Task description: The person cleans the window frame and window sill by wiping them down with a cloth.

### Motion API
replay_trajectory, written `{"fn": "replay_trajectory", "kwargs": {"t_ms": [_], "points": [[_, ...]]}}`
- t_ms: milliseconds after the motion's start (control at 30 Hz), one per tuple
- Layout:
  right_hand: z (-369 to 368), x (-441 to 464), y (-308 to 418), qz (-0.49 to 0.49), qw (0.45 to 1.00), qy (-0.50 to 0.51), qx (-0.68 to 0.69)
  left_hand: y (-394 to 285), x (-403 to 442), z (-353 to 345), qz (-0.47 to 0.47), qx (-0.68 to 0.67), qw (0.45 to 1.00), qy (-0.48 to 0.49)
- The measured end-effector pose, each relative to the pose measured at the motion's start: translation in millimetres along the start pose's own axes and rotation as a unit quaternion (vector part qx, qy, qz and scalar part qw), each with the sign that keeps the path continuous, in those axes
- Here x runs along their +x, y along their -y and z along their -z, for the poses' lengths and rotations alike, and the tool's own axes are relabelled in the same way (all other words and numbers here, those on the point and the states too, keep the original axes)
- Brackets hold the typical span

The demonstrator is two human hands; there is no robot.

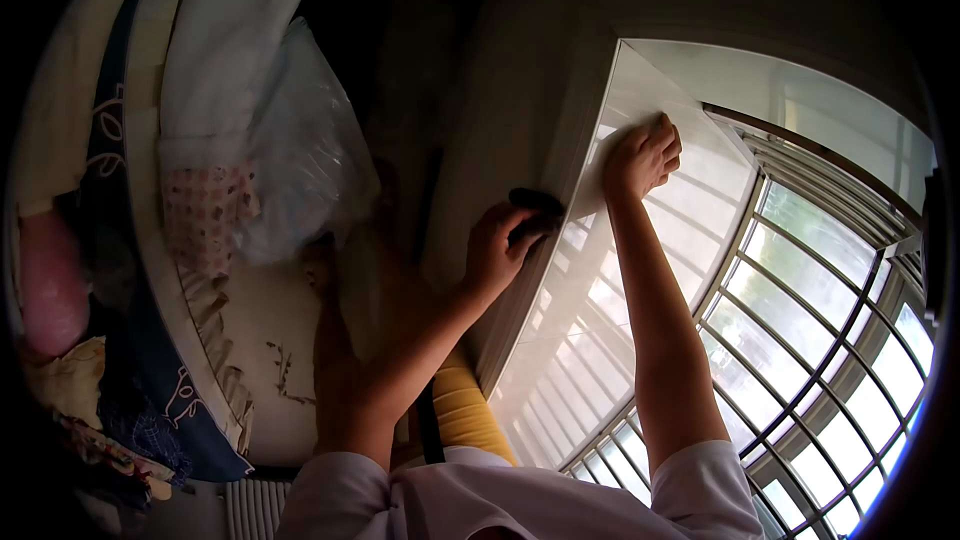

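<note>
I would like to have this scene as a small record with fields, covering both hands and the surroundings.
left hand: at a dark object by the sill edge; exact hold unclear
right hand: fingers curled, over the sill; contents not visible
sill: pale, glossy, striped with shadows
window: barred, bright
far left: clear plastic bag, pink item, cloths
light: dim room, daylight at right

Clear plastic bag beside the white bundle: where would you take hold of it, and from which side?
I would pinch the clear plastic bag by its narrow upper end, coming from the side facing the left hand. The film tapers to loose folds there, and the white bundle crowds its other side. What it holds, if anything, I can't tell.
</note>
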State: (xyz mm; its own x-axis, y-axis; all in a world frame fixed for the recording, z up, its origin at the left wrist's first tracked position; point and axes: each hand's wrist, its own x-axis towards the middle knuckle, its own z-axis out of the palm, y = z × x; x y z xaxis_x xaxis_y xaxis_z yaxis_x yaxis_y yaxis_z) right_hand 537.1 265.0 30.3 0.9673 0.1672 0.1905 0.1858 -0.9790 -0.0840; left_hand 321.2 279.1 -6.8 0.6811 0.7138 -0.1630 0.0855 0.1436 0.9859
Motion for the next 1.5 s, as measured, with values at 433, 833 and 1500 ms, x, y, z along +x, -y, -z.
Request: {"fn": "replay_trajectory", "kwargs": {"t_ms": [433,833,1500], "points": [[9,-3,8,-0.005,1.0,0.02,0.011,-14,128,-25,-0.1,0.037,0.992,-0.063],[6,-1,5,0.004,1.0,0.021,0.016,-45,58,-16,-0.06,0.085,0.994,-0.024],[9,-2,9,-0.009,0.999,0.03,0.022,-44,87,-7,-0.079,0.103,0.989,0.064]]}}
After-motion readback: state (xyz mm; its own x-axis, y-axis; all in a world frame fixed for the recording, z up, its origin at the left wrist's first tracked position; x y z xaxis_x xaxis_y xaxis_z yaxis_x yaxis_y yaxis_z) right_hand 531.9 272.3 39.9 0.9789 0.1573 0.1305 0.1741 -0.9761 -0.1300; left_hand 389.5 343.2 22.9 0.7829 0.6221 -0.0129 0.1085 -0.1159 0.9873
